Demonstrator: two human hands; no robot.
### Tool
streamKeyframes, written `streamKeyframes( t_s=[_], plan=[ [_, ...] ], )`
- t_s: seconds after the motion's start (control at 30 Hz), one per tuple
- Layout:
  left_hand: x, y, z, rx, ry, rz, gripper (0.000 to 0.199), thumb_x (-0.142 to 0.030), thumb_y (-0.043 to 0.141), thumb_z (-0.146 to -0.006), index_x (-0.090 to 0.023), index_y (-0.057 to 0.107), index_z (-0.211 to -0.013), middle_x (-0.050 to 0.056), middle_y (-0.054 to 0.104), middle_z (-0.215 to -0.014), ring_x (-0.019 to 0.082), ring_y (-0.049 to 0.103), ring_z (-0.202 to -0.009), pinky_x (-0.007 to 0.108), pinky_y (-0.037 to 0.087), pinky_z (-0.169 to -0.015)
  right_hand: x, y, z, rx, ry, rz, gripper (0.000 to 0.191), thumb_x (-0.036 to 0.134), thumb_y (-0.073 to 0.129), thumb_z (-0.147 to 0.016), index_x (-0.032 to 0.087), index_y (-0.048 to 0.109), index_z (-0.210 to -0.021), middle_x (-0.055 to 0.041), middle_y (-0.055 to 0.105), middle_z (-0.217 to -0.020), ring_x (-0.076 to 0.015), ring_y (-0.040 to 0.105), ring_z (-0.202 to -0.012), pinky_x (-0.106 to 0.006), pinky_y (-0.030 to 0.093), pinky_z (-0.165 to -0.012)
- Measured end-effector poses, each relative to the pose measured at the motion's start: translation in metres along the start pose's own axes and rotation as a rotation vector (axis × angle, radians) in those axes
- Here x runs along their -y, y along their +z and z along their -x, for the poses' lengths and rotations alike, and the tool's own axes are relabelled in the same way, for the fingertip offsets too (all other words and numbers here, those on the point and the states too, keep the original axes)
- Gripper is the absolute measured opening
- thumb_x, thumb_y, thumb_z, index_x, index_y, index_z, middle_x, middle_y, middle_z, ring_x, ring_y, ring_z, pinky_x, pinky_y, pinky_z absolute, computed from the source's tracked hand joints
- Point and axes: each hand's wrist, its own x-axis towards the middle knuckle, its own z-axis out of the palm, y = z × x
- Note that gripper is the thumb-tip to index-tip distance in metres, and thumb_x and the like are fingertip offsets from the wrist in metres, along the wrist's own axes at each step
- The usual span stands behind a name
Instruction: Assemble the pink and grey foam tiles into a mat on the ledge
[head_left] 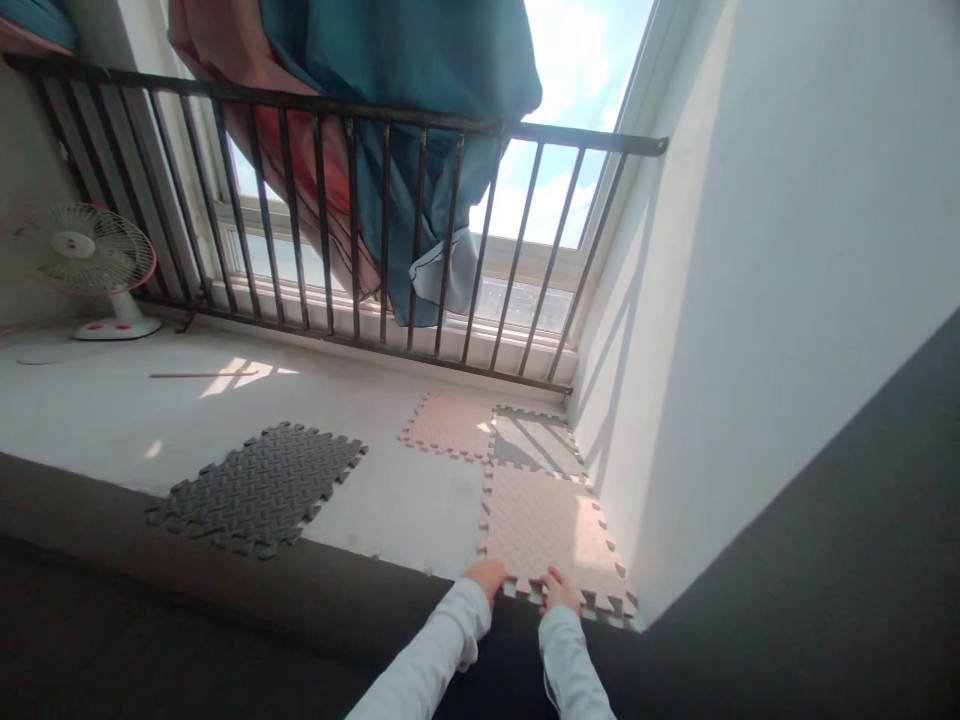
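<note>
At the front edge of the ledge, a pink foam mat tile (544,515) with toothed edges lies against the right wall. My left hand (487,575) is closed at its front left corner, the fingertips partly hidden. A short way to the right, my right hand (560,592) pinches the same front edge, thumb on top. Behind this tile a grey foam mat tile (536,442) adjoins it, and a second pink foam mat tile (450,425) sits left of the grey one. Farther left, a dark grey stack of foam mat tiles (266,485) juts slightly over the ledge's edge.
A black metal railing (337,108) runs along the window, with a teal and pink curtain (420,60) hanging over it. On the left stands a white fan (116,315). A thin brown strip (202,375) lies on the white ledge (97,400). The white wall (787,250) bounds the right side.
</note>
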Motion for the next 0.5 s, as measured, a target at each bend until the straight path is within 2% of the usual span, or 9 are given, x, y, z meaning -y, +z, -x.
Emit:
streamKeyframes(
  t_s=[0.13,0.3,0.4,0.5],
  plan=[
    [-0.005,0.0,0.003,-0.062,-0.01,0.003,0.053,-0.009,0.055,-0.059,-0.021,0.048,-0.11,0.007,0.05,-0.119,0.022,0.046,-0.107,0.034,0.038,-0.088,0.007,-0.005,-0.008,-0.055,-0.086,0.078,0.023,0.017,0.064,-0.035,0.019,0.057,-0.057,0.0037,0.057,-0.055,-0.0163,0.055,-0.068,-0.025,0.044,-0.063],
    [-0.018,-0.004,0.006,-0.189,-0.028,-0.078,0.046,-0.016,0.047,-0.073,-0.018,0.041,-0.119,0.011,0.045,-0.125,0.023,0.039,-0.114,0.039,0.032,-0.093,0.009,-0.008,-0.009,-0.086,-0.125,0.137,0.026,0.021,0.064,-0.038,0.016,0.062,-0.063,0.0019,0.06,-0.058,-0.0157,0.056,-0.064,-0.026,0.045,-0.062],
    [-0.018,0.006,0.001,-0.272,-0.022,-0.106,0.037,-0.016,0.034,-0.082,-0.019,0.044,-0.118,0.013,0.044,-0.126,0.023,0.038,-0.115,0.042,0.032,-0.092,0.007,-0.009,-0.004,-0.098,-0.116,0.157,0.028,0.025,0.065,-0.041,0.016,0.063,-0.068,-0.0004,0.063,-0.064,-0.017,0.057,-0.07,-0.025,0.046,-0.062],
    [-0.013,0.025,-0.007,-0.37,-0.018,-0.157,0.036,-0.015,0.031,-0.083,-0.02,0.047,-0.115,0.013,0.048,-0.121,0.023,0.043,-0.111,0.043,0.036,-0.087,0.004,-0.011,0.004,-0.1,-0.107,0.168,0.03,0.028,0.066,-0.041,0.016,0.063,-0.068,-0.0026,0.064,-0.069,-0.0185,0.057,-0.075,-0.025,0.046,-0.061]
  ],
)
